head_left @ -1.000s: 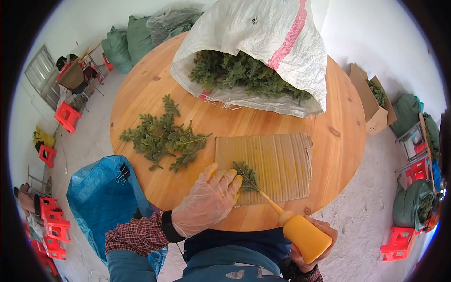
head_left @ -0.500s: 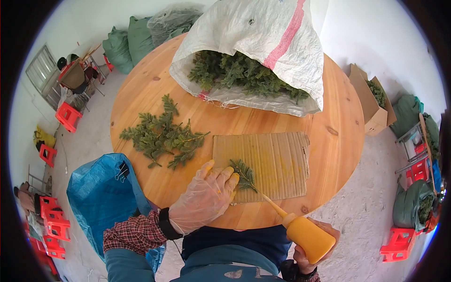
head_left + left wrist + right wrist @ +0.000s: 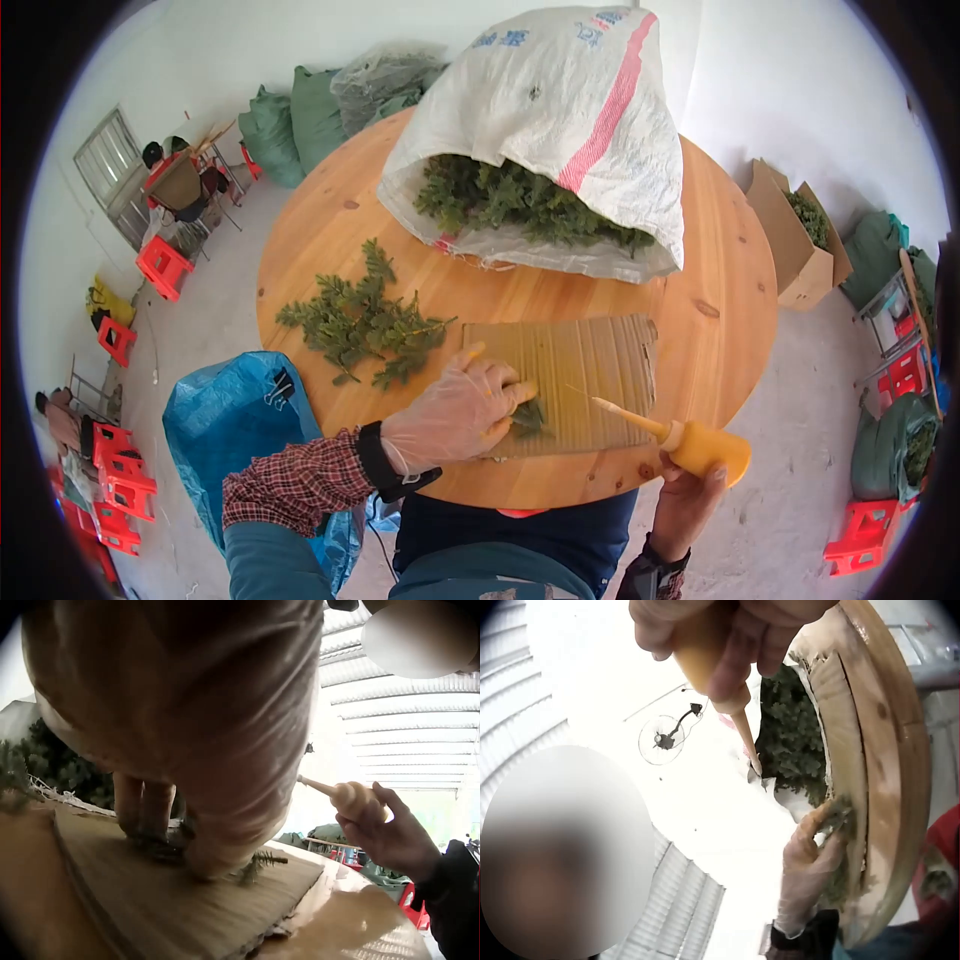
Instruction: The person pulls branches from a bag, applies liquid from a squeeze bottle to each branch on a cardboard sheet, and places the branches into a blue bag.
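Observation:
On the flat piece of cardboard [image 3: 600, 365], my left hand [image 3: 440, 420], in a clear glove with yellow stains, pinches a small green fir sprig [image 3: 528, 418]. The left wrist view shows the sprig's cut stem [image 3: 262, 862] poking out beside the thumb, low over the cardboard. My bare right hand [image 3: 688, 500] grips a yellow squeeze bottle [image 3: 715, 455], tilted with its long nozzle pointing left. A thin strand trails from the nozzle tip above the cardboard. Left of the cardboard lies a loose pile of fir sprigs [image 3: 365, 325].
A white woven sack [image 3: 540, 110] full of fir greenery lies open at the back of the round wooden table [image 3: 715, 350]. At the table's left edge hangs a blue bag [image 3: 225, 410] with a binder clip. A cardboard box [image 3: 790, 240] and red stools [image 3: 862, 535] stand on the floor.
The right hand has lifted the bottle up and right, so its nozzle has left the sprig's stem. The left fingers have closed over the sprig and turned it. The head view has shifted slightly.

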Available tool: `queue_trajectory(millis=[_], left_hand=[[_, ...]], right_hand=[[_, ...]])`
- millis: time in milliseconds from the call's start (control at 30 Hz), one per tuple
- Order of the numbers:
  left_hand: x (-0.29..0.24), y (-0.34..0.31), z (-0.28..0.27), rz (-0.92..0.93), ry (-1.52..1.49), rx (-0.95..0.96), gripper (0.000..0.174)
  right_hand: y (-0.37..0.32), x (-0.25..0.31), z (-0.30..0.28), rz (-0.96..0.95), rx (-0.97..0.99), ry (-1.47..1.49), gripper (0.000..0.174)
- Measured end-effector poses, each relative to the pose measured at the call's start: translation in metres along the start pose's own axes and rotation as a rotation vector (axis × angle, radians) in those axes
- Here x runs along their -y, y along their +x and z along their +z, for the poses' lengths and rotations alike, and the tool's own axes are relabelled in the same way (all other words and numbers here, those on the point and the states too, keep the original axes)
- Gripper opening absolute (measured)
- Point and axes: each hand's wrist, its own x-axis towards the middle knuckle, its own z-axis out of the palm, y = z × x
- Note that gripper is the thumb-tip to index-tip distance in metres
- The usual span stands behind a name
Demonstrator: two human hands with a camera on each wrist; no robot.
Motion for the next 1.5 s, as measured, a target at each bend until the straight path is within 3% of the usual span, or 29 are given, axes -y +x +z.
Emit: queue_trajectory(millis=[67,100,200,267,367,433,533,600,633,700,833,967,1067,1167,1200,1267,1300,1367,1400,1500], left_hand=[[0.004,0.002,-0.005,-0.023,-0.050,0.166,0.046],[0.007,0.002,-0.012,-0.028,-0.033,0.162,0.046],[0.020,-0.005,-0.040,-0.086,0.290,-0.033,0.043],[0.040,-0.011,-0.059,-0.283,0.517,-0.096,0.033],[0.089,-0.028,-0.074,-0.360,0.612,-0.065,0.030],[0.104,-0.018,-0.097,-0.498,0.372,0.136,0.033],[0.135,0.016,-0.098,-0.661,0.192,0.155,0.041],[0.172,0.034,-0.068,-0.546,0.109,-0.030,0.045],[0.173,0.047,-0.059,-0.543,0.108,-0.034,0.045],[0.171,0.075,-0.042,-0.812,-0.155,-0.148,0.046],[0.194,0.094,-0.010,-0.857,-0.077,-0.173,0.045],[0.194,0.082,-0.020,-0.780,-0.311,-0.293,0.039],[0.193,0.057,-0.041,-0.733,-0.421,-0.270,0.034],[0.155,0.044,-0.072,-0.661,-0.564,-0.215,0.034],[0.142,0.039,-0.074,-0.612,-0.658,-0.169,0.035],[0.127,0.033,-0.058,-0.186,-0.579,-0.137,0.037],[0.111,0.029,-0.053,-0.187,-0.590,-0.135,0.037],[0.064,0.027,-0.054,-0.249,-0.735,0.250,0.039],[0.050,0.026,-0.048,-0.249,-0.749,0.253,0.039],[0.021,0.026,-0.032,-0.133,-0.172,0.321,0.041]], right_hand=[[0.015,-0.003,0.004,0.069,-0.012,0.216,0.047],[0.023,-0.005,0.004,0.066,-0.003,0.231,0.047],[0.044,-0.010,-0.003,0.156,-0.011,0.420,0.044],[0.052,-0.010,-0.001,0.188,-0.028,0.466,0.044],[0.061,-0.013,0.002,0.252,-0.061,0.557,0.044],[0.062,-0.017,0.000,0.254,-0.026,0.572,0.045],[0.062,-0.022,-0.001,0.246,-0.009,0.576,0.046],[0.062,-0.023,-0.001,0.222,-0.019,0.550,0.046],[0.062,-0.023,-0.002,0.217,-0.018,0.549,0.046],[0.063,-0.024,-0.003,0.208,-0.012,0.557,0.047],[0.063,-0.022,0.000,0.208,-0.025,0.554,0.047],[0.063,-0.022,-0.001,0.212,-0.030,0.546,0.047],[0.062,-0.022,-0.001,0.218,-0.027,0.549,0.046],[0.063,-0.023,0.000,0.220,-0.025,0.551,0.046],[0.063,-0.023,0.000,0.216,-0.025,0.552,0.046],[0.063,-0.023,0.000,0.209,-0.028,0.546,0.046],[0.063,-0.023,-0.001,0.211,-0.033,0.536,0.046],[0.063,-0.024,-0.002,0.211,-0.012,0.547,0.046],[0.062,-0.024,-0.003,0.212,-0.002,0.552,0.046],[0.062,-0.023,-0.003,0.205,0.000,0.539,0.046]])
